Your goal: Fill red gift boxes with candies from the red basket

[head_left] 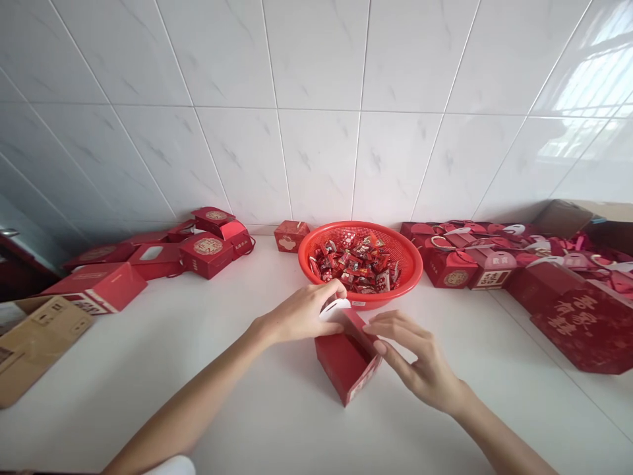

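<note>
Apparently open-topped, red box (341,363) between both hands, left hand (316,313) pinching its flap, right hand (420,359) loosely spread alongside.

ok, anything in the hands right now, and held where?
Yes, a red box. Left hand has it at the far end, by the pale flap; right hand is at the right side's upper edge, grip unclear.

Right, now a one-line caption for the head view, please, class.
Two hands, left and right, hold a red box before a basket of wrapped sweets.
</note>
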A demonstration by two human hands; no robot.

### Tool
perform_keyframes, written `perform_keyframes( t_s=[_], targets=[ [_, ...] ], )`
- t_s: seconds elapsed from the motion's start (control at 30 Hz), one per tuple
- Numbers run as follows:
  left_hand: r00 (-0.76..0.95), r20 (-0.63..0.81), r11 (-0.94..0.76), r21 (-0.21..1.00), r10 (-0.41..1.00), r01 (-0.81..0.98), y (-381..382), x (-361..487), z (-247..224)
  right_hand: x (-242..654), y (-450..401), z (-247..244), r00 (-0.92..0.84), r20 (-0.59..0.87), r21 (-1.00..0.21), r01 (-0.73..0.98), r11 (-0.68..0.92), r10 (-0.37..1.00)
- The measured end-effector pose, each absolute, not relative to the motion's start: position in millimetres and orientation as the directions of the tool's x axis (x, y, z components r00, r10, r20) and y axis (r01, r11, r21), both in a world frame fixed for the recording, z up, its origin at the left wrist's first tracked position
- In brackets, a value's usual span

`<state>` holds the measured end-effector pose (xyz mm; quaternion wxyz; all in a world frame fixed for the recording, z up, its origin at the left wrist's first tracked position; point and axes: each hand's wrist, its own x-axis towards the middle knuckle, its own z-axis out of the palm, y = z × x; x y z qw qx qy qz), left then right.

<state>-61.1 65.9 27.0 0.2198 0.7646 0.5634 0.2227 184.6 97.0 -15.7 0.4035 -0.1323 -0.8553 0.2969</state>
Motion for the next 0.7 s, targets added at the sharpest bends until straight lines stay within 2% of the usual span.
perform_keyframes(
  t_s=[0.07, 0.3, 0.4, 0.53, 0.63, 0.7],
  targets=[
    [0.268, 0.072, -0.255, 0.609, 0.961, 0.751, 65, -59, 25, 184, 95, -19, -0.673, 0.604, -0.59, -0.018, 0.807, 0.427],
    [0.398, 0.071, -0.313, 0.747, 0.915, 0.587, 63, -63, 29, 186, 94, -22, -0.706, 0.533, -0.638, 0.028, 0.77, 0.467],
    [0.465, 0.031, -0.342, 0.72, 0.885, 0.603, 55, -58, 38, 182, 93, -26, -0.652, 0.534, -0.632, 0.115, 0.766, 0.538],
    [0.388, -0.103, -0.239, 0.638, 0.916, 0.732, 41, -48, 44, 176, 86, -34, -0.53, 0.558, -0.598, 0.276, 0.752, 0.638],
    [0.315, -0.178, -0.151, 0.599, 0.932, 0.786, 37, -42, 40, 175, 72, -41, -0.475, 0.585, -0.518, 0.406, 0.753, 0.658],
    [0.305, -0.168, -0.145, 0.609, 0.937, 0.78, 38, -37, 34, 174, 59, -47, -0.496, 0.581, -0.433, 0.484, 0.761, 0.646]
  ],
)
